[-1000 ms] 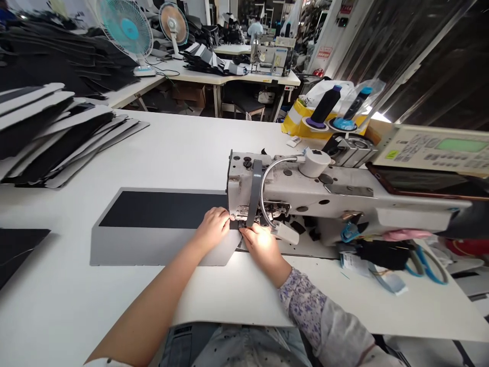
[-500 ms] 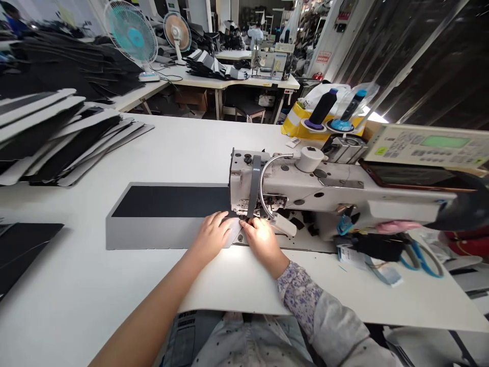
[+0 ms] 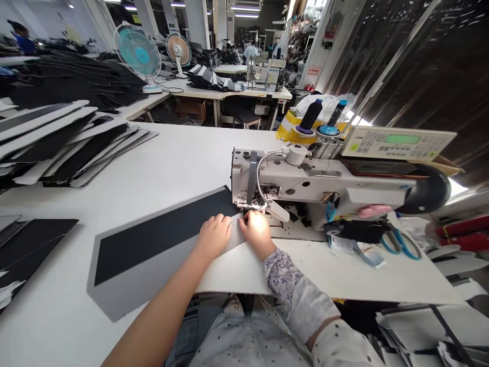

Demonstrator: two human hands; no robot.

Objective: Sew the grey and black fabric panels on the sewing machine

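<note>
A long fabric panel (image 3: 153,234), black with a grey border, lies slanted on the white table with its right end under the sewing machine's head (image 3: 248,178). My left hand (image 3: 216,235) rests on the panel just left of the needle area, its fingers curled down and closed on the fabric. Right beside the presser foot, my right hand (image 3: 257,233) pinches the panel's edge between thumb and fingers. The lamp on the machine (image 3: 278,211) lights the back of that hand. Needle and foot are mostly hidden behind the fingers.
Stacked cut panels (image 3: 76,142) stand on the left, with another black piece (image 3: 34,250) nearer me. Blue-handled scissors (image 3: 405,243) and small packets lie on the right. Thread cones (image 3: 311,116) and a control panel (image 3: 401,142) rise behind the machine. Fans stand farther back.
The panel has swung from straight to slanted, its left end coming toward me. My left hand's fingers have drawn in from spread to curled. My right hand stays by the foot; the view has tilted up.
</note>
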